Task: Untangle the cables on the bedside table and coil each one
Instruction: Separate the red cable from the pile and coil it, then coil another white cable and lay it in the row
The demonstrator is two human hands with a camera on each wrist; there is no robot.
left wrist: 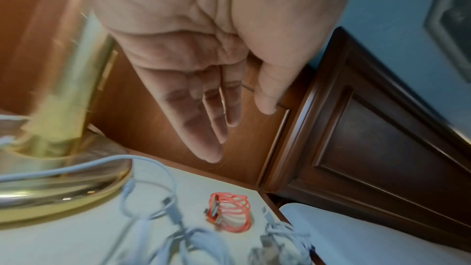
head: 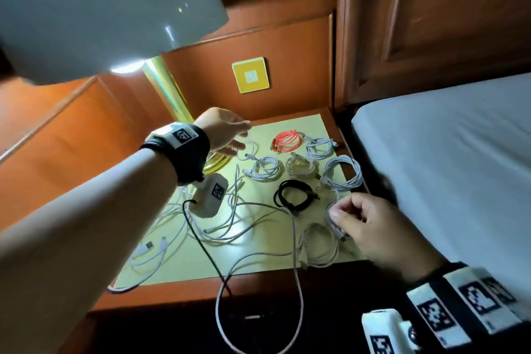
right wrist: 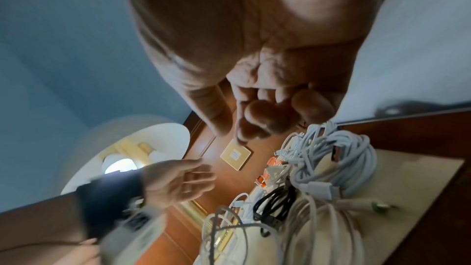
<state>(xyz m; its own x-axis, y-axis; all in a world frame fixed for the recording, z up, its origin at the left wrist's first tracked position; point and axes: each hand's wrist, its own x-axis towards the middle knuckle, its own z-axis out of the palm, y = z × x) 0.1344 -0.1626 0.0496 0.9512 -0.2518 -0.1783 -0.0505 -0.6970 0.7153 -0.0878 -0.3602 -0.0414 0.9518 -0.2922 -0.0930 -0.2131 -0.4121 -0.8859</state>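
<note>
On my bedside table (head: 287,264) the pale yellow-green top sat in a reddish-brown wooden frame. At twelve o'clock lay the coral-red coiled cable (head: 287,141); toward the centre, the black coiled cable (head: 294,195). The other coils were white, like the loose white cables (head: 227,227) at nine o'clock, crossed by one dark cord (head: 205,250). The lamp base (left wrist: 51,198) shone brassy gold under a white shade (head: 94,8). The wall switch plate (head: 250,75) was yellow with a white centre. My wristbands (head: 184,149) were black, carrying black-and-white checkered tags.
</note>
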